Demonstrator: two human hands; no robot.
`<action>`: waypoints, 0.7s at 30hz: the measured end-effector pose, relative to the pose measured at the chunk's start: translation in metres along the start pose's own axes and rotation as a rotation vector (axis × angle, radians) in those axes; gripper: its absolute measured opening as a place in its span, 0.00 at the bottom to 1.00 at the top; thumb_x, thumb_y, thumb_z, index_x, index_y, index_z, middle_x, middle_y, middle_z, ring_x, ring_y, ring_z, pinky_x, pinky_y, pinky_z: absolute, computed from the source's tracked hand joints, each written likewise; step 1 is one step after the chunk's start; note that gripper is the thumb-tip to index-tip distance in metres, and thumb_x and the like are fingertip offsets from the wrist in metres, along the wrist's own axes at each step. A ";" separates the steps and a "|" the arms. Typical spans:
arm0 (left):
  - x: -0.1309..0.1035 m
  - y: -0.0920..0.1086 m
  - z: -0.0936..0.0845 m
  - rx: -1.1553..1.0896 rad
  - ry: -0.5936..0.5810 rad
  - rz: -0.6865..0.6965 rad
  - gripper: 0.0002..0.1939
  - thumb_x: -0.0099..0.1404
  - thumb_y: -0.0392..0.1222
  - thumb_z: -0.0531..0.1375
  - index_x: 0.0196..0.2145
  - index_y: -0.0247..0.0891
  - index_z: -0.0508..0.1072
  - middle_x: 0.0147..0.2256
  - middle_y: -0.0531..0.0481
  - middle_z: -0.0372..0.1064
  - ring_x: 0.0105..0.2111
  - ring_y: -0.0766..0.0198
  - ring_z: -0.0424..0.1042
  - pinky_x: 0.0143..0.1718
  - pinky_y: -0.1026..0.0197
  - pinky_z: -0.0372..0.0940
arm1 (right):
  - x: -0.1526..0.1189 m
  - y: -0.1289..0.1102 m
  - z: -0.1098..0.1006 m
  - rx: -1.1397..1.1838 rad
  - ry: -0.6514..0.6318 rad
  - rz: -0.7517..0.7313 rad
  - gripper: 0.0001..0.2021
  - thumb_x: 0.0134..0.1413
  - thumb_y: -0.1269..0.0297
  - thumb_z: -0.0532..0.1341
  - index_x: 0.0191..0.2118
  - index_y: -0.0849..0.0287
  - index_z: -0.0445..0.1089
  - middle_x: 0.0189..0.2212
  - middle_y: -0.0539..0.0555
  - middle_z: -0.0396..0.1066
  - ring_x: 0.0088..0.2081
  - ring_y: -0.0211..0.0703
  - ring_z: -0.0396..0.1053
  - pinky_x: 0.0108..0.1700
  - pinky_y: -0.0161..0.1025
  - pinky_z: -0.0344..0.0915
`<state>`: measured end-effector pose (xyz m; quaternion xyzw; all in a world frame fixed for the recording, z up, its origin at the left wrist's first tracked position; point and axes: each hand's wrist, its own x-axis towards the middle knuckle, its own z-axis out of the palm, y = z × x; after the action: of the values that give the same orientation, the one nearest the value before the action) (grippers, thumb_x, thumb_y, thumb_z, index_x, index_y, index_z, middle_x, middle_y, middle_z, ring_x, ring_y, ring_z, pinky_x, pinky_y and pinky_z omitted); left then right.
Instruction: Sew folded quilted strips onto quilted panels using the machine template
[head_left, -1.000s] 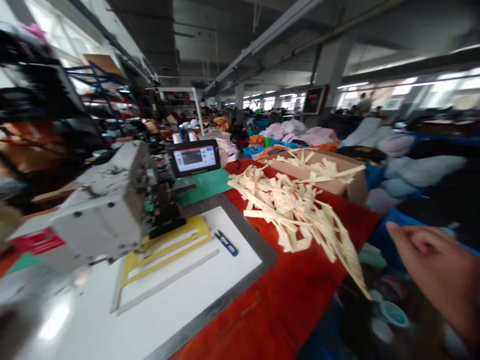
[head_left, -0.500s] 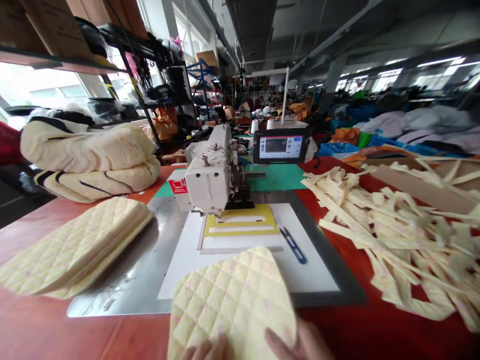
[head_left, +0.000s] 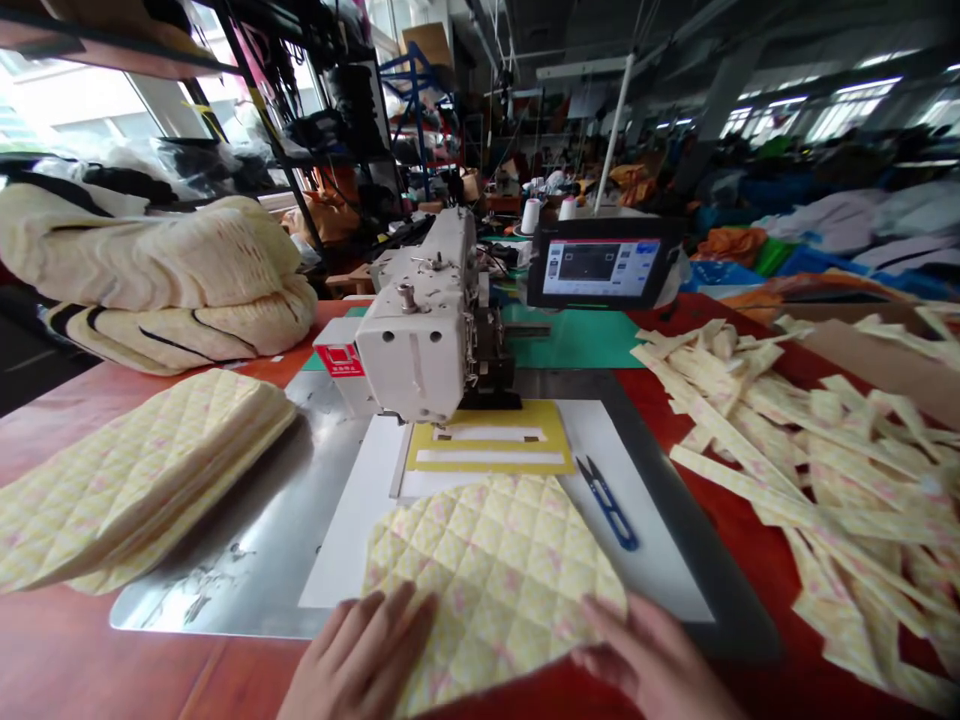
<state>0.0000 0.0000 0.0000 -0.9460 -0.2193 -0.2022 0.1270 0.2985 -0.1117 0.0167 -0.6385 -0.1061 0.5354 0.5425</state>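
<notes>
A yellow quilted fabric piece (head_left: 495,580) with faint pink marks and a rounded outline lies in front of the sewing machine (head_left: 412,350). Its far edge reaches over the white plate, close to the yellow template frame (head_left: 491,458). My left hand (head_left: 360,650) grips the piece's near left side, fingers on top and thumb hidden. At the right edge my right hand (head_left: 649,650) pinches the fabric, fingertips on its upper face. Blue-handled thread snips (head_left: 609,508) lie on the white plate (head_left: 660,560), to the right of the piece.
A stack of quilted pieces (head_left: 157,470) sits on the left, with bulkier padded bundles (head_left: 180,290) behind. Cut fabric strips (head_left: 832,450) heap up on the right. A control screen (head_left: 600,262) stands behind the machine, near thread cones (head_left: 531,215).
Both hands have pushed the quilted piece forward and slightly right, and more of each hand shows. The camera view has shifted, moving the screen and snips rightward in the picture.
</notes>
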 end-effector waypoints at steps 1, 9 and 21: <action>0.007 -0.005 0.004 -0.016 -0.002 -0.025 0.21 0.79 0.40 0.47 0.62 0.39 0.71 0.55 0.42 0.75 0.50 0.53 0.74 0.48 0.55 0.71 | 0.005 -0.004 0.001 0.019 0.008 -0.037 0.25 0.35 0.46 0.78 0.36 0.58 0.74 0.33 0.55 0.80 0.36 0.53 0.81 0.40 0.42 0.79; 0.045 -0.032 0.026 -0.140 -0.053 -0.130 0.21 0.73 0.33 0.51 0.60 0.40 0.71 0.58 0.38 0.70 0.53 0.51 0.72 0.50 0.53 0.73 | 0.042 -0.011 0.000 -0.034 0.133 -0.262 0.30 0.35 0.44 0.78 0.39 0.58 0.69 0.27 0.53 0.79 0.28 0.52 0.80 0.32 0.43 0.80; 0.070 -0.051 0.053 -0.201 0.088 -0.367 0.26 0.59 0.21 0.49 0.51 0.40 0.70 0.46 0.42 0.70 0.40 0.57 0.75 0.38 0.58 0.75 | 0.072 -0.004 -0.001 -0.361 0.159 -0.550 0.24 0.53 0.42 0.67 0.45 0.57 0.69 0.25 0.53 0.77 0.22 0.45 0.75 0.24 0.37 0.73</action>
<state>0.0510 0.0873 -0.0090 -0.8884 -0.3609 -0.2838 0.0023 0.3301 -0.0590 -0.0214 -0.7114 -0.3249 0.2900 0.5515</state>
